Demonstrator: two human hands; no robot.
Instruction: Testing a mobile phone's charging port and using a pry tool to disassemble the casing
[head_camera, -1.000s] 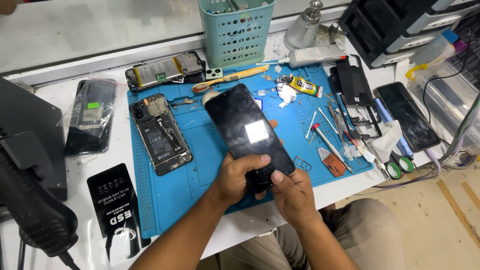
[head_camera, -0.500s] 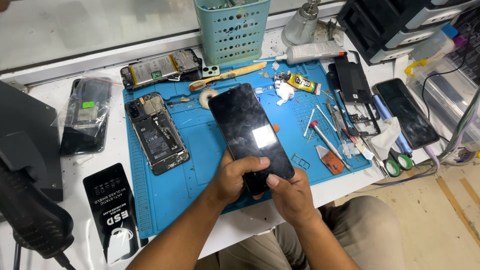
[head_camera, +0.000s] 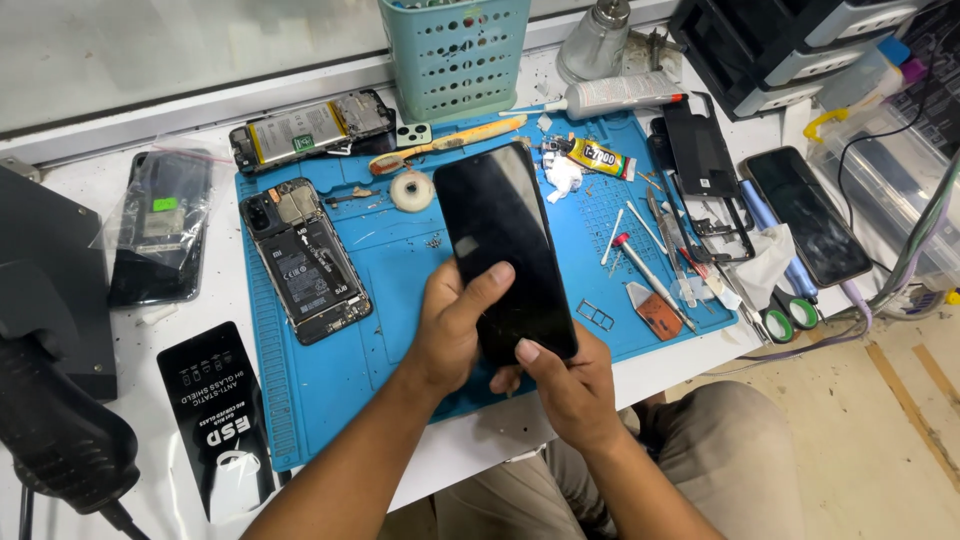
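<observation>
Both hands grip one black phone (head_camera: 503, 245) by its near end: the left hand (head_camera: 447, 330) wraps the left edge with its thumb on the glass, and the right hand (head_camera: 570, 385) pinches the near right corner. Its dark screen is glossy and blank, tilted up above the blue mat (head_camera: 400, 270). Left of it lies an opened phone body (head_camera: 305, 258); right lie a screwdriver (head_camera: 650, 275) and scissors (head_camera: 790, 310), near. Bare mat shows just beside the left hand. At the far edge stands a teal basket (head_camera: 455, 50) on the white surface (head_camera: 220, 300).
</observation>
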